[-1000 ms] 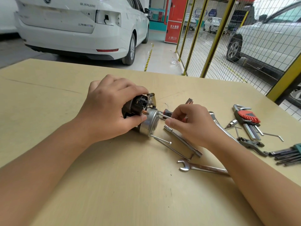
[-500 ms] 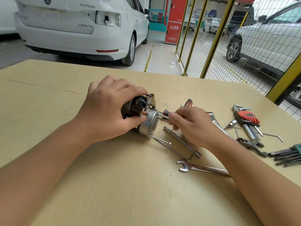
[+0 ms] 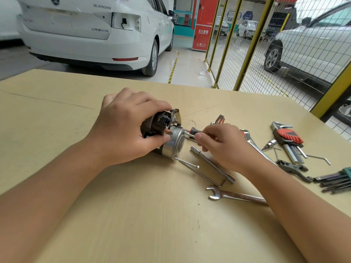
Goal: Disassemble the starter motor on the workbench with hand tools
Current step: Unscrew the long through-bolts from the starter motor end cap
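The starter motor [image 3: 173, 142] lies on its side on the workbench [image 3: 133, 215], its silver end cap facing right and its black solenoid part on top. My left hand [image 3: 125, 130] grips the motor's body from above, thumb under the copper stud. My right hand [image 3: 222, 145] pinches the red-and-black handle of a small screwdriver [image 3: 192, 130], whose tip meets the end cap. A long through bolt [image 3: 187, 162] sticks out of the cap's lower edge. Most of the motor's body is hidden under my left hand.
By my right wrist lie an L-shaped socket wrench [image 3: 212, 165] and an open-end spanner [image 3: 235, 195]. Further right are a second spanner [image 3: 250, 141], a red hex-key set [image 3: 287, 138], a loose bit [image 3: 270, 144], pliers [image 3: 292, 168] and a green hex-key set [image 3: 338, 182]. A yellow mesh fence [image 3: 247, 44] stands beyond the bench.
My right hand has slid a little away from the end cap and further along the bench, baring more of the screwdriver's handle. My left hand and the motor have stayed put.
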